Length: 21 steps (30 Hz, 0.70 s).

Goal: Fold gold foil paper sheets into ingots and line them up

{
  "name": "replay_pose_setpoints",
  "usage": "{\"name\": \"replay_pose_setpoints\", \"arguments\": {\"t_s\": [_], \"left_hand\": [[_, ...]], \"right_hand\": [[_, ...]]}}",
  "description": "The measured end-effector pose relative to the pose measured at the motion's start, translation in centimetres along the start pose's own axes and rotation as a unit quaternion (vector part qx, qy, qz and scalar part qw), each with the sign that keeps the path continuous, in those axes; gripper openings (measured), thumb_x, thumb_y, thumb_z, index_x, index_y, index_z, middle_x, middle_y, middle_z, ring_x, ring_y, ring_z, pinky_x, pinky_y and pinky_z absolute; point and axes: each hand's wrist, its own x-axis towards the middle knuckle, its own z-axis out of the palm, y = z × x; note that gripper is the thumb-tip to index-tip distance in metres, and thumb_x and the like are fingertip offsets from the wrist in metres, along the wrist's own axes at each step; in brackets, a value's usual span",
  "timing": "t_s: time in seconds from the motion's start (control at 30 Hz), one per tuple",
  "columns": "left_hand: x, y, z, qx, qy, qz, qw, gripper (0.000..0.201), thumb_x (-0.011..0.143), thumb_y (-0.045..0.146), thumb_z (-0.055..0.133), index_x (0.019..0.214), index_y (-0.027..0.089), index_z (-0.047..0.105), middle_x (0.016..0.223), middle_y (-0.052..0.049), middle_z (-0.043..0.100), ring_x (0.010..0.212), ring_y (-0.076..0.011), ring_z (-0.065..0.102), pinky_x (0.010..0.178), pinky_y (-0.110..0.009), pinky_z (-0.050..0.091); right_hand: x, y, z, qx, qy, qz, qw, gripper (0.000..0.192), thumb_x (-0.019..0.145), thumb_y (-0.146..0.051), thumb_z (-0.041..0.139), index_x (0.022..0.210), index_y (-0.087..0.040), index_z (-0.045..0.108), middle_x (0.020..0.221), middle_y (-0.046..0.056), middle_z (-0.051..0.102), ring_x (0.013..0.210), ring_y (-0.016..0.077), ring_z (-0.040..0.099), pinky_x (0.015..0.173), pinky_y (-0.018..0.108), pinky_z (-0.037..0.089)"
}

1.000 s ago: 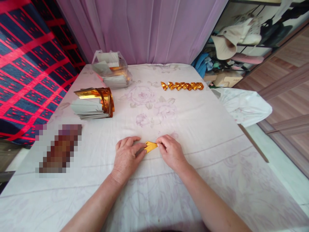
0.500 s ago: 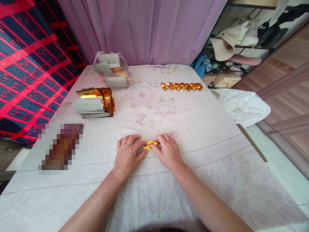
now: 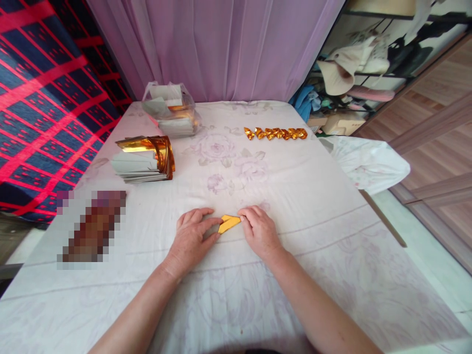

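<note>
A small folded piece of gold paper [image 3: 230, 223] lies low over the tablecloth between my two hands. My left hand [image 3: 194, 233] grips its left end between thumb and fingers. The thumb and fingers of my right hand [image 3: 258, 231] pinch the pointed right end. The side facing me is a smooth yellow-gold, with a fold along its upper edge. Farther back on the right, a row of folded gold foil pieces [image 3: 282, 133] lies on the table.
A fanned stack of gold and grey paper sheets [image 3: 145, 162] sits at the left. Behind it stands a clear plastic bag [image 3: 173, 110] of more sheets. A blurred-out item [image 3: 96, 226] lies near the left edge. A white bag [image 3: 372, 162] hangs by the table's right side.
My right fingers have moved off the middle of the gold paper to its right tip, uncovering more of its face. The left hand keeps its hold. The view has shifted slightly.
</note>
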Motion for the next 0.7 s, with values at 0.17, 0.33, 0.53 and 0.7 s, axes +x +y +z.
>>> {"name": "replay_pose_setpoints", "arguments": {"t_s": [0.17, 0.33, 0.53, 0.7], "left_hand": [[-0.1, -0.14, 0.33, 0.003, 0.017, -0.006, 1.0, 0.036, 0.081, 0.022, 0.067, 0.117, 0.029, 0.066, 0.123, -0.005, 0.064, 0.115, -0.0264, 0.055, 0.1, -0.048, 0.04], [-0.32, -0.01, 0.38, 0.007, 0.037, 0.004, 0.999, 0.035, 0.08, 0.022, 0.069, 0.114, 0.026, 0.066, 0.121, -0.006, 0.065, 0.113, -0.0265, 0.056, 0.099, -0.047, 0.042], [-0.57, 0.26, 0.52, 0.024, 0.071, 0.02, 0.997, 0.021, 0.081, 0.024, 0.07, 0.102, 0.023, 0.069, 0.119, -0.008, 0.066, 0.109, -0.027, 0.058, 0.096, -0.047, 0.043], [-0.59, 0.47, 0.4, 0.042, 0.092, 0.047, 0.994, 0.005, 0.085, 0.022, 0.066, 0.089, 0.023, 0.069, 0.114, -0.007, 0.067, 0.103, -0.0264, 0.06, 0.093, -0.048, 0.043]], "right_hand": [[-0.21, -0.47, -0.57, -0.021, -0.001, 0.004, 1.0, 0.009, 0.091, -0.026, 0.057, 0.091, -0.021, 0.065, 0.091, 0.006, 0.065, 0.087, 0.0212, 0.061, 0.08, 0.034, 0.048], [-0.3, -0.41, -0.59, -0.011, 0.003, 0.017, 1.0, 0.004, 0.086, -0.025, 0.063, 0.083, -0.022, 0.063, 0.088, 0.005, 0.065, 0.084, 0.0202, 0.062, 0.076, 0.033, 0.048], [-0.36, -0.23, -0.77, 0.035, 0.011, 0.012, 0.999, 0.003, 0.085, -0.021, 0.06, 0.082, -0.022, 0.059, 0.087, 0.004, 0.067, 0.085, 0.0199, 0.062, 0.078, 0.032, 0.047], [-0.53, -0.17, -0.8, 0.073, 0.002, 0.027, 0.997, 0.004, 0.084, -0.019, 0.057, 0.083, -0.023, 0.058, 0.077, 0.0, 0.065, 0.072, 0.0163, 0.062, 0.069, 0.028, 0.046]]}}
